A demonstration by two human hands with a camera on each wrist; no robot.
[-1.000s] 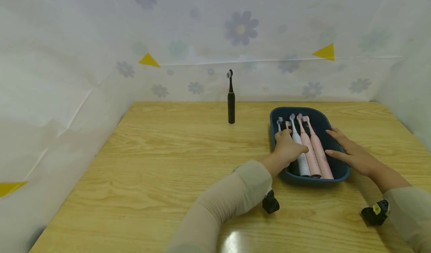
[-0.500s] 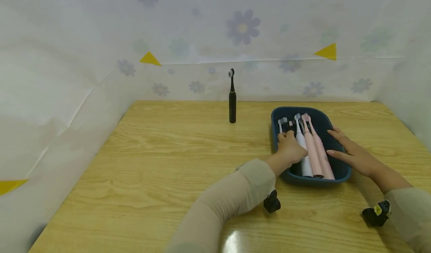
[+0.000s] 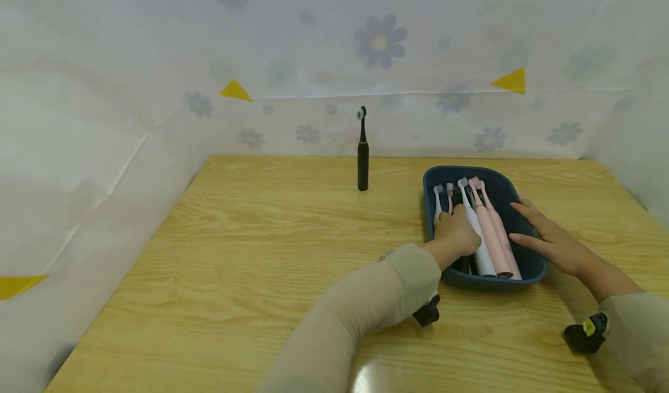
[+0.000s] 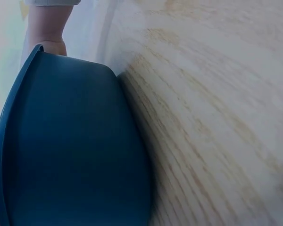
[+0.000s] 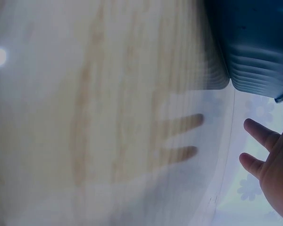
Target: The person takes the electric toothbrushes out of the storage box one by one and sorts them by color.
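A dark blue plastic tray [image 3: 493, 285] on the table's right side holds several electric toothbrushes. My left hand [image 3: 456, 233] reaches into its left half, fingers bent down among the brushes with their tips hidden; I cannot tell whether they grip one. A white toothbrush [image 3: 483, 253] leans right of that hand, beside two pink toothbrushes [image 3: 491, 236]. Light brush heads [image 3: 438, 190] and a black handle [image 3: 464, 264] show around it. My right hand [image 3: 556, 245] rests at the right rim, thumb and forefinger reaching over it. Its other fingers [image 5: 259, 133] stretch straight outside the wall.
A black electric toothbrush [image 3: 363, 166] stands upright near the table's back edge, left of the tray. Behind the wooden table [image 3: 261, 253] hangs a white flowered sheet [image 3: 313, 62] with yellow triangles on it. Pale side walls flank the table.
My left hand has shifted slightly right and deeper into the tray. The white and pink toothbrushes have been nudged right, and another light brush head shows more clearly. The right hand stays at the rim.
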